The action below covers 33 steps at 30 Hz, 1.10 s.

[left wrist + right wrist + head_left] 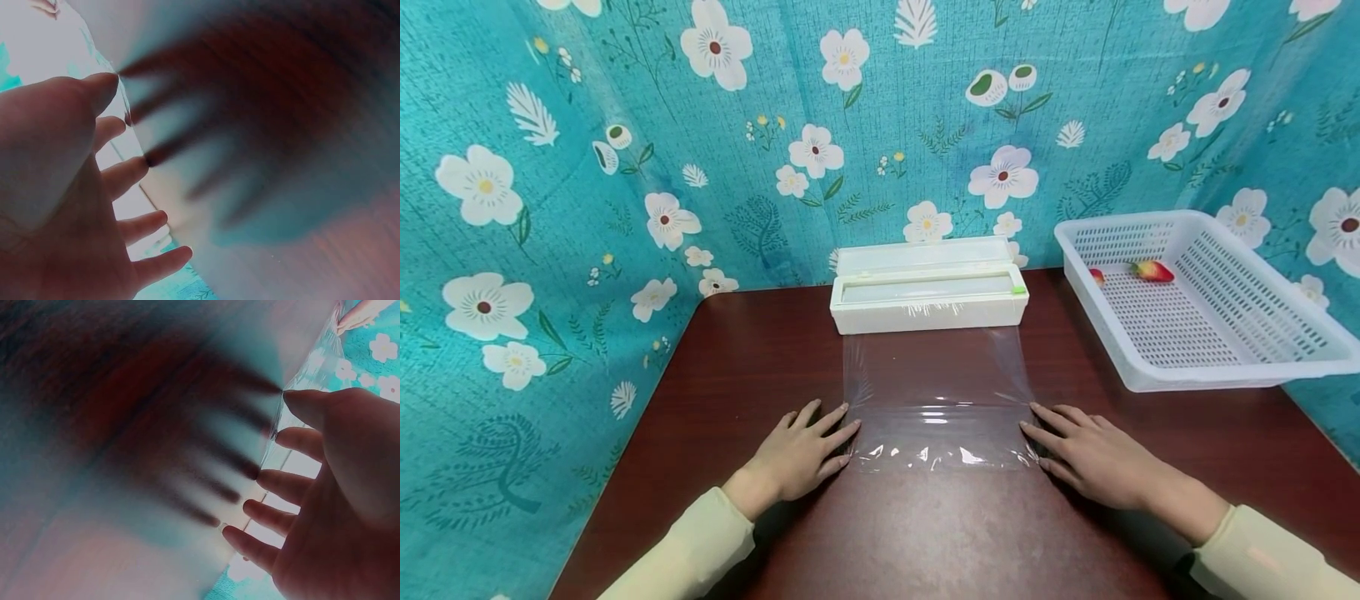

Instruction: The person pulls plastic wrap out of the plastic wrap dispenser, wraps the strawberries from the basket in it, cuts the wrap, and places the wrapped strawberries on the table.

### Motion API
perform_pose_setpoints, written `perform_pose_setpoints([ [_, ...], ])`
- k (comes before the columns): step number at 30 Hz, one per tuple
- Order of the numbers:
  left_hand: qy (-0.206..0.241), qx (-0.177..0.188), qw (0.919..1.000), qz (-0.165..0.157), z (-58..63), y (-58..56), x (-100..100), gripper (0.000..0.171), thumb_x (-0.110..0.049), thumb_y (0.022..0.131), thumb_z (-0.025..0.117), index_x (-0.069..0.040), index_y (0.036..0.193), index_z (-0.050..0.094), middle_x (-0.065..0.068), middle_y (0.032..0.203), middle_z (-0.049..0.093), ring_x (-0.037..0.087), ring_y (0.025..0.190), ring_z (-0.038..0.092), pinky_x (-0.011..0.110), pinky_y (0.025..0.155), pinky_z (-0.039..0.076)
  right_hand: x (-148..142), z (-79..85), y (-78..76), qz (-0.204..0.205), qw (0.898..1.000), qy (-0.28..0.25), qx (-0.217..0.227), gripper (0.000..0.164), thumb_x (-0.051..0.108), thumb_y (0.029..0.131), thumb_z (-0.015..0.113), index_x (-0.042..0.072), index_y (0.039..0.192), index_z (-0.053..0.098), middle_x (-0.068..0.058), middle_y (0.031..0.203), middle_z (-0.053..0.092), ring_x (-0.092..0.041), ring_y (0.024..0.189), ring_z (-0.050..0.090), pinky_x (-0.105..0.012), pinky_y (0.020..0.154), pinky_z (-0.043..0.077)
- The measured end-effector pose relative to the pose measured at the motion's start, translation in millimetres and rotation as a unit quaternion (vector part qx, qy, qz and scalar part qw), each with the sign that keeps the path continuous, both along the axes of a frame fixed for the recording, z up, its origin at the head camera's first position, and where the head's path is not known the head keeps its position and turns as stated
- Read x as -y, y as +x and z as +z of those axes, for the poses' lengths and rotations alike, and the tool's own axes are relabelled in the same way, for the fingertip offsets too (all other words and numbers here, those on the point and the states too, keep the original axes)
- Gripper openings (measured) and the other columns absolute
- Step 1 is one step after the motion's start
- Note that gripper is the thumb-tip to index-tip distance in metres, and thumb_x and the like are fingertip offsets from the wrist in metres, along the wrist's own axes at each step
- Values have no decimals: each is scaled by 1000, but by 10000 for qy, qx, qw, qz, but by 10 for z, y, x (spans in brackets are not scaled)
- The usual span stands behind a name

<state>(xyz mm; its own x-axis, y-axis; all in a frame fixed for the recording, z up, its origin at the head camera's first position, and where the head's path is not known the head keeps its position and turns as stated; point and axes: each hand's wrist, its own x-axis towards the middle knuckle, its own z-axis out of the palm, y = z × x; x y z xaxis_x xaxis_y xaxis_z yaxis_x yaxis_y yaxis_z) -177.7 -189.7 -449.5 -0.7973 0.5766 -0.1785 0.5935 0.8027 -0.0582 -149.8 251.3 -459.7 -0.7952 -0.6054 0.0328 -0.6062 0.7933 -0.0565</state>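
A sheet of clear plastic wrap [936, 392] lies on the dark red-brown table, drawn out from the front of a white cling film dispenser box [928, 317]. My left hand [797, 454] touches the sheet's left edge with spread fingertips; my right hand [1097, 454] does the same along the right edge. In the left wrist view the left hand's fingers [128, 175] are straight and apart, tips at the tabletop. The right wrist view shows the right fingers [284, 487] likewise extended, with the wrap's edge beside the thumb and forefinger.
The dispenser's translucent lid [925, 254] stands raised at the back, with a small green piece [1018, 290] at its right end. At the right is a white slotted plastic basket [1120, 342] holding a strawberry [1152, 271] and another red piece. A teal flowered curtain [850, 125] surrounds the table [940, 533].
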Motion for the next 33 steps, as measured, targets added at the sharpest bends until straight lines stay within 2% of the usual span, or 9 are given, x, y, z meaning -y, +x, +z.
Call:
perform_pose_setpoints([
  [10, -98, 311, 9994, 142, 42, -100, -41, 58, -51, 105, 50, -29, 158, 41, 2, 165, 35, 44, 147, 33, 61, 109, 39, 40, 25, -85, -105, 9997, 202, -97, 52, 38, 97, 69, 16, 143, 61, -18, 149, 52, -43, 135, 47, -63, 93, 48],
  [18, -180, 457, 9983, 309, 51, -256, -54, 61, -55, 103, 51, -31, 158, 39, -1, 166, 33, 42, 148, 31, 61, 110, 38, 45, 33, -253, -110, 9997, 173, 106, 53, 37, 98, 68, 13, 145, 59, -20, 151, 50, -44, 136, 45, -64, 95, 47],
  [27, -130, 762, 9965, 328, 106, -460, -78, 63, -53, 103, 53, -27, 159, 39, 2, 167, 31, 45, 149, 27, 63, 111, 35, 88, 69, -410, -196, 9995, 106, 239, 53, 33, 98, 69, 9, 144, 59, -23, 149, 51, -47, 135, 45, -67, 95, 46],
  [33, -201, 861, 9951, 439, 118, -553, -85, 64, -52, 103, 54, -28, 160, 38, 2, 168, 29, 43, 151, 25, 63, 114, 32, 143, 82, -465, -271, 9991, 74, 308, 51, 31, 99, 68, 8, 144, 59, -24, 149, 51, -48, 136, 45, -67, 96, 45],
])
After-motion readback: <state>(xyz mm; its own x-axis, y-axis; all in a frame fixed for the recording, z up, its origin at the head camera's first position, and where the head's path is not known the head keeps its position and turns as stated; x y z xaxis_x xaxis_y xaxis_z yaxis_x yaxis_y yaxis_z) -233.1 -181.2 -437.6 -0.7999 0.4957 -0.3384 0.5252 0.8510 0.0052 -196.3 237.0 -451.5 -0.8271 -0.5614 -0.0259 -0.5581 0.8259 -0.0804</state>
